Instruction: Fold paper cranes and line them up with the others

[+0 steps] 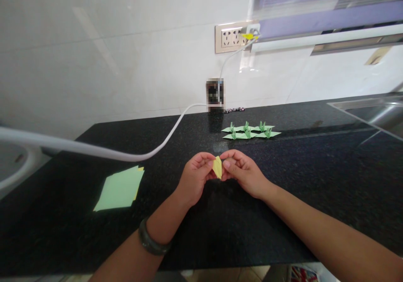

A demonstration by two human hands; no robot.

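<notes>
A small folded yellow paper [217, 167] stands upright between my two hands. My left hand [195, 177] pinches its left edge between thumb and fingers; my right hand [245, 169] pinches the right edge. To crease this neatly, I'd say keep the pinch light, match the points, then press each fold with a thumb so layers don't slip. At one o'clock from my hands sit two rows of green folded paper birds [248, 135]; at nine, a stack of paper sheets [119, 189]. My fingers hide the paper's back; its layers are too small to count. A dark object [215, 95] at twelve o'clock is pixelated.
</notes>
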